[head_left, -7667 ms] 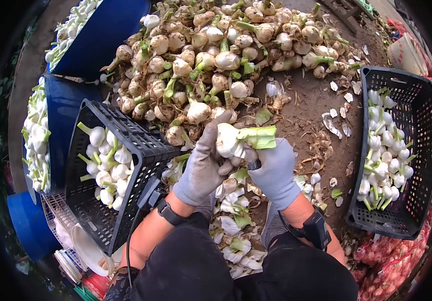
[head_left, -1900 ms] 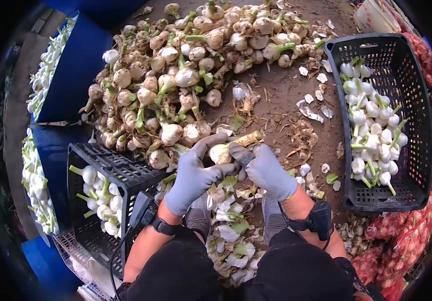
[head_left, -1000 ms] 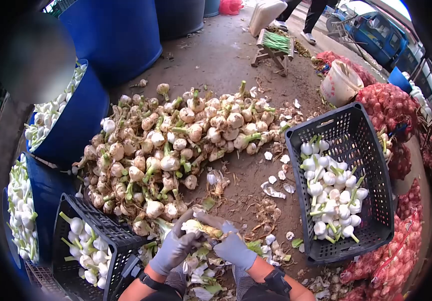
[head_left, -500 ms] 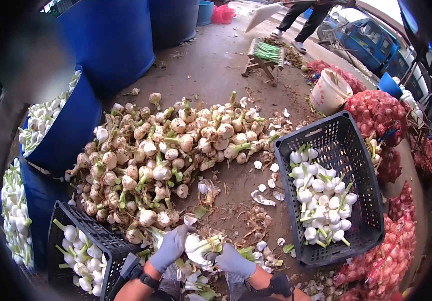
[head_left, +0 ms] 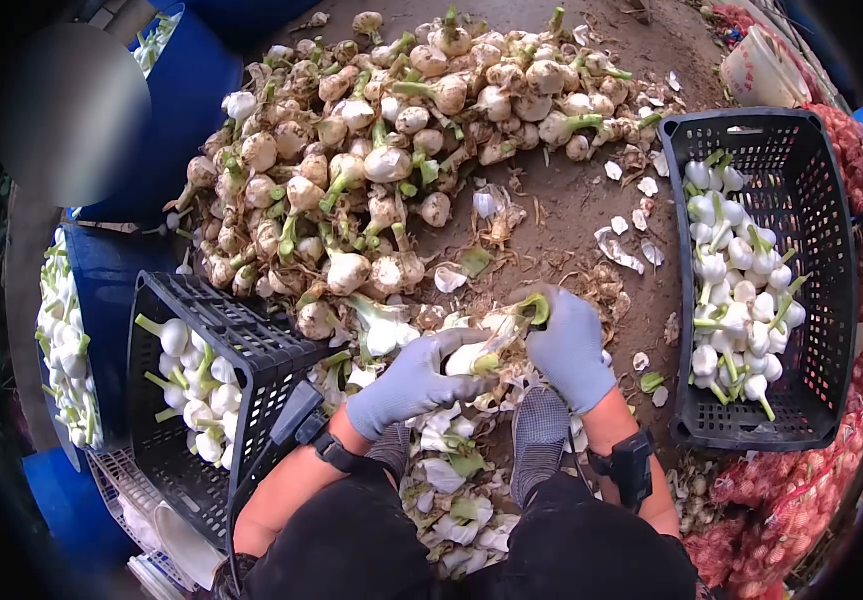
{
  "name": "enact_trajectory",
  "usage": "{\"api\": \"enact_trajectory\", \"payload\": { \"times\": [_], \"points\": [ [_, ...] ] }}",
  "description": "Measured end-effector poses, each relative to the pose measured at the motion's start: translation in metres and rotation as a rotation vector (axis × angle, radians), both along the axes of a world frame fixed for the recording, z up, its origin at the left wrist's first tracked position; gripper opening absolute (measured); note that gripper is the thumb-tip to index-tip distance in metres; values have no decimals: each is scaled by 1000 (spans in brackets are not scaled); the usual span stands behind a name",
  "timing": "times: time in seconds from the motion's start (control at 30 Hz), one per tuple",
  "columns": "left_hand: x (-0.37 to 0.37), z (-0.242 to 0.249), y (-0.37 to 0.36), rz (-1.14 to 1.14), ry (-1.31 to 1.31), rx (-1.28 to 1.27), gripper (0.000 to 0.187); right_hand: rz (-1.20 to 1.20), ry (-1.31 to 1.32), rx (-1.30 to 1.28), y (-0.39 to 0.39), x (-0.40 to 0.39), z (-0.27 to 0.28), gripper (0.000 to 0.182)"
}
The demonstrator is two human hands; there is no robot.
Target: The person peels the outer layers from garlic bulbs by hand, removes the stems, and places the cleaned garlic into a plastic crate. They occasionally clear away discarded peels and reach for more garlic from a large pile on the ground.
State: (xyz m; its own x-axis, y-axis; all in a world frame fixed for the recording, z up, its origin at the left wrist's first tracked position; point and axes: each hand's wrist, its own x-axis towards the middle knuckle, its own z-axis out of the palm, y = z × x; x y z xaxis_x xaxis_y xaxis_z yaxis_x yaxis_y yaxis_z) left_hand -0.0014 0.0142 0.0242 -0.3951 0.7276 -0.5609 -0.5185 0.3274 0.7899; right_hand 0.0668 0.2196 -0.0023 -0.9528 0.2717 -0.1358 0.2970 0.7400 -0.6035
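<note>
Husk (head_left: 504, 325) has shifted outward with the right hand (head_left: 566, 348) closed on it, while the left hand (head_left: 413, 380) grips the garlic bulb (head_left: 465, 359) between both crates' (head_left: 751, 437) facing edges, best held firm for clean peeling.

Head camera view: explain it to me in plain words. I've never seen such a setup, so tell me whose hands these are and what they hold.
There is no machine here. A person wears the camera on their head, so you look down past their own knees and shoes. Both hands wear grey gloves. The left hand holds a garlic bulb; the right hand grips a green-edged husk beside it. On the bare ground lies a heap of soil-stained garlic, with loose peelings around the shoes. The right-hand crate and the left-hand crate hold cleaner, whiter bulbs.
</note>
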Motion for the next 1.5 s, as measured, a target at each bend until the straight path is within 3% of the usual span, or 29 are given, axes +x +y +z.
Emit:
{"api": "enact_trajectory", "payload": {
  "times": [0.03,0.1,0.13,0.27,0.37,0.43,0.5,0.53,0.6,0.63,0.7,0.73,0.83,0.9,0.93,1.0,1.03,1.07,1.1,1.13,1.17,1.2,1.23,1.3,1.33,1.4,1.47,1.5],
  "points": [
    [-1,-13,-1,-87,263,102,61,1,-7,-14,1,-2,-2,28],
    [-2,-17,0,-46,285,69,63,-19,-60,-1,1,-5,-4,30],
    [-5,-10,-5,51,-231,103,68,-65,-58,-43,2,-3,-5,32],
    [-5,-13,-5,174,-71,61,50,-87,40,-186,-6,19,-11,36],
    [3,-25,-7,291,-145,116,48,2,42,-252,-19,20,10,36],
    [-5,-28,-9,240,-83,6,48,25,82,-117,-10,19,7,34],
    [-9,-20,-12,475,-385,310,47,-126,-72,121,8,26,-11,34],
    [-9,-18,-12,570,-418,450,44,-122,-66,117,15,33,-15,34],
    [-17,-20,-18,631,-390,512,43,-179,-322,251,23,50,-24,30],
    [-20,-22,-22,660,-400,518,43,-170,-323,244,24,57,-27,30],
    [-21,-21,-22,729,-405,523,41,-36,-583,264,26,66,-31,28],
    [-21,-23,-21,736,-347,492,40,30,-670,203,21,60,-15,41],
    [-13,-34,-10,588,-118,188,45,70,-479,102,-5,48,23,57],
    [0,-22,3,267,-108,149,49,-10,162,-443,-20,32,34,70],
    [-1,-12,9,147,-96,167,49,-6,167,-445,-17,28,33,70],
    [-9,9,12,32,-139,109,47,-90,-256,-952,-3,24,26,72],
    [-15,-5,7,141,67,22,46,-165,-247,-1120,11,26,22,73],
    [-25,-18,1,155,525,-193,46,-377,-25,-1416,25,34,20,70],
    [-35,-27,-4,157,975,-418,47,-419,323,-1775,43,40,26,73],
    [-41,-34,-3,155,970,-427,47,-227,518,-1951,73,45,32,83],
    [-47,-41,3,43,1218,-595,45,-246,703,-1970,91,56,42,91],
    [-53,-47,9,-72,1465,-757,43,-98,780,-1933,99,54,52,92],
    [-60,-63,12,-62,1471,-744,43,-16,750,-1928,108,55,45,86],
    [-75,-93,18,-472,1705,-912,36,-338,555,-1813,98,54,26,77],
    [-82,-91,18,-559,1684,-924,30,-253,502,-1743,75,44,25,69],
    [-87,-89,22,-537,1694,-892,19,-349,226,-1533,42,38,23,59],
    [-90,-90,26,-552,1750,-876,16,-351,125,-1386,21,33,16,57],
    [-83,-90,25,-532,1631,-778,17,-358,11,-1240,16,35,10,56]
  ]
}}
